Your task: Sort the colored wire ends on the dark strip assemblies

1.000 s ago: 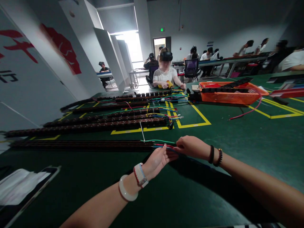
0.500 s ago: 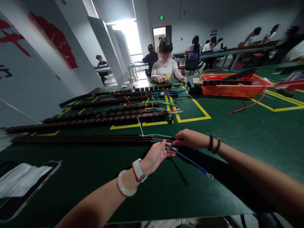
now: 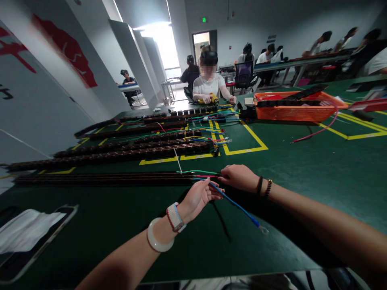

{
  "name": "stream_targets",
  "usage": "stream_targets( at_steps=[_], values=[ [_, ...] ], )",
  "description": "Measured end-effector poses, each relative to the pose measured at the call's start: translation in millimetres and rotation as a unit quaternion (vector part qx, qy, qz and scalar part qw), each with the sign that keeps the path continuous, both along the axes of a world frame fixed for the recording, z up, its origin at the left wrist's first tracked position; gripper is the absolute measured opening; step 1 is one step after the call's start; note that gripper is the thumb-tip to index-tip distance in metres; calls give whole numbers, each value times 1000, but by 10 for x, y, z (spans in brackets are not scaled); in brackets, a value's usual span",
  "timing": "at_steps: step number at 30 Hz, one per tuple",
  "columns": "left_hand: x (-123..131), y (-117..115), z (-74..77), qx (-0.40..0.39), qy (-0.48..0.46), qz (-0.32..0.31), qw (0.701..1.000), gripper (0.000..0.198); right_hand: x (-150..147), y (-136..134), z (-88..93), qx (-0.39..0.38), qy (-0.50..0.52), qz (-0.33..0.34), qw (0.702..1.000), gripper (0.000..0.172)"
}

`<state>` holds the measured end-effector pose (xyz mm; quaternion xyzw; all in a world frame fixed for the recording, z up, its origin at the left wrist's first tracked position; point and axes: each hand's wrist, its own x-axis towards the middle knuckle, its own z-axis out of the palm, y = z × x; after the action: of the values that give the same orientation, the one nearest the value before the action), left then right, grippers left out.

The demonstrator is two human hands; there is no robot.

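Note:
A long dark strip [image 3: 102,178] lies across the green table in front of me, with green, red and blue wires coming out of its right end. My left hand [image 3: 198,196] is closed on the blue wire [image 3: 238,207], which slopes down to the right and ends in a metal lug. My right hand [image 3: 237,177] pinches the red wire [image 3: 205,176] at the strip's end. The green wire [image 3: 199,172] runs just behind it. A white tie [image 3: 178,161] sticks up from the strip.
Several more dark strips [image 3: 121,153] with coloured wires lie behind, over yellow floor-tape lines [image 3: 242,151]. An orange tray [image 3: 298,110] sits at the back right. A phone and white cloth [image 3: 27,233] lie near left. A person [image 3: 210,84] works opposite; others sit farther back.
The blue wire has been drawn out from between my hands and now hangs to the lower right. My right hand has shifted slightly left towards the strip's end.

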<state>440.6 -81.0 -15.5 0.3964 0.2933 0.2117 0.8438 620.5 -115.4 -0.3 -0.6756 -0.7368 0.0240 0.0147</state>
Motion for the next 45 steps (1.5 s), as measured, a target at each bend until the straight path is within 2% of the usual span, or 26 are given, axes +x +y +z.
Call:
stream_targets(
  at_steps=[4, 10, 12, 14, 18, 20, 22, 25, 27, 31, 38, 42, 45],
  values=[
    [-6, 24, -47, 7, -9, -17, 1000, 30, 4, -37, 70, -17, -21, 16, 1000, 36],
    [2, 4, -21, -8, -19, -6, 1000, 29, -4, -230, 530, -1, -10, 3, 1000, 54],
    [1, -5, -11, -13, -19, 2, 1000, 26, -53, -334, 654, -24, -2, 8, 1000, 56],
    [0, -10, -10, -7, -15, 1, 1000, 25, -120, -434, 704, -53, -11, 27, 998, 54],
    [7, -10, -10, 15, -13, -11, 1000, 28, -227, -541, 651, -102, -33, 82, 991, 34],
    [11, -9, -1, 15, -12, -11, 1000, 29, -223, -537, 617, -116, -29, 92, 989, 24],
    [10, -8, 12, 12, -9, -17, 1000, 31, -173, -507, 601, -119, -24, 85, 989, 20],
    [-5, -11, 23, 15, 0, -77, 997, 39, -51, -440, 593, -99, -8, 64, 993, 23],
    [-16, -17, 21, 45, 19, -130, 990, 44, 23, -393, 577, -93, 3, 59, 994, 25],
    [-16, -25, 2, 128, 55, -187, 972, 41, 76, -320, 501, -136, 6, 59, 989, 27],
    [7, -26, 23, 136, 52, -182, 972, 33, -15, -279, 387, -144, -51, 5, 988, 25],
    [5, -38, 47, 141, 54, -180, 972, 32, 62, -248, 394, -164, -15, 8, 986, 26],
    [9, -39, 43, 142, 53, -179, 972, 32, 236, -183, 452, -152, 40, 36, 987, 36]
  ],
)
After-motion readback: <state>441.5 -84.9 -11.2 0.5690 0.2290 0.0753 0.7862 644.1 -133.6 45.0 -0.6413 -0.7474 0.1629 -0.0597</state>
